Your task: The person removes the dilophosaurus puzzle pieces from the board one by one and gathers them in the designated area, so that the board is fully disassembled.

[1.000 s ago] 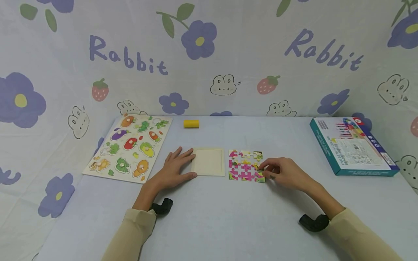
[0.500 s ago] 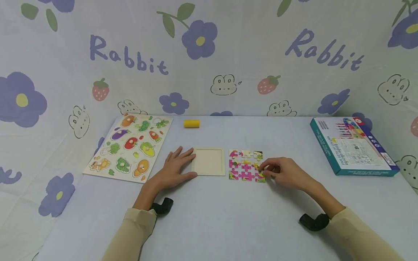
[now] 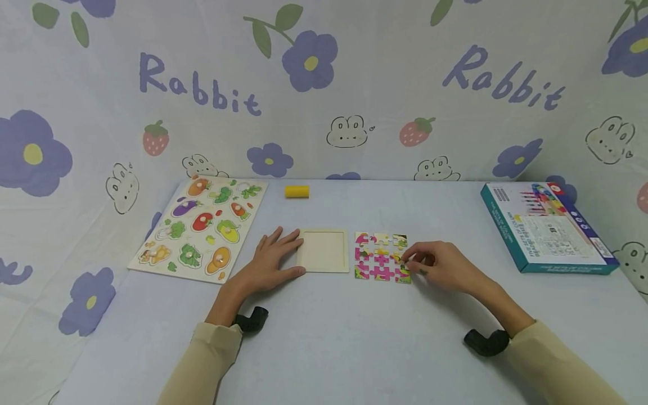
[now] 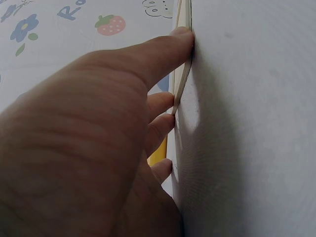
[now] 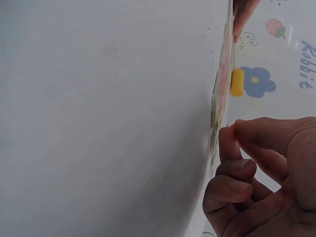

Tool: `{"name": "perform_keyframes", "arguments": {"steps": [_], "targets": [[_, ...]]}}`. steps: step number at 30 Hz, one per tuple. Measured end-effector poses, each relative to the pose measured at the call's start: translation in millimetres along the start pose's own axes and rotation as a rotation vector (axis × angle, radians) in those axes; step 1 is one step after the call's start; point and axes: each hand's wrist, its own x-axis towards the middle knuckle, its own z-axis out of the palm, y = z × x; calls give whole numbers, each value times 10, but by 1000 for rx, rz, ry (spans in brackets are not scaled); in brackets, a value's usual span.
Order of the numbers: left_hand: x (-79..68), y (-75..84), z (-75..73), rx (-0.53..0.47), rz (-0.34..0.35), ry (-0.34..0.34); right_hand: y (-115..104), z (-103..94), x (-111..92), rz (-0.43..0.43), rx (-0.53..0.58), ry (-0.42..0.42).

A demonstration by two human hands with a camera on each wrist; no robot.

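In the head view, a pale wooden puzzle tray (image 3: 346, 253) lies flat in the middle of the table. My left hand (image 3: 270, 264) rests at its left side, fingers spread and fairly straight; thumb and fingertips touch its edge. Right of the tray, several pink, yellow and green jigsaw pieces (image 3: 381, 259) lie in rows with small gaps between some. My right hand (image 3: 445, 267) is at their right edge, thumb and index fingertips together, pinching a puzzle piece (image 3: 403, 261) that the fingers mostly hide. In the right wrist view, the right hand's (image 5: 261, 168) other fingers are curled.
At the left lies a vegetable peg puzzle board (image 3: 202, 225). A yellow cylinder (image 3: 297, 192) lies near the back edge. On the right is a teal-edged box (image 3: 549, 228). A printed cloth (image 3: 374, 73) hangs behind the table (image 3: 329, 337).
My right hand has risen very slightly at the puzzle's right edge. The left hand, the tray and the other things stay where they were.
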Motion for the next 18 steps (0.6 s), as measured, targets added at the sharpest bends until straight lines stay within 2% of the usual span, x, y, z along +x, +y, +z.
{"name": "perform_keyframes", "arguments": {"steps": [18], "targets": [[38, 31, 36, 0, 19, -4, -319, 156, 350, -63, 32, 13]]}}
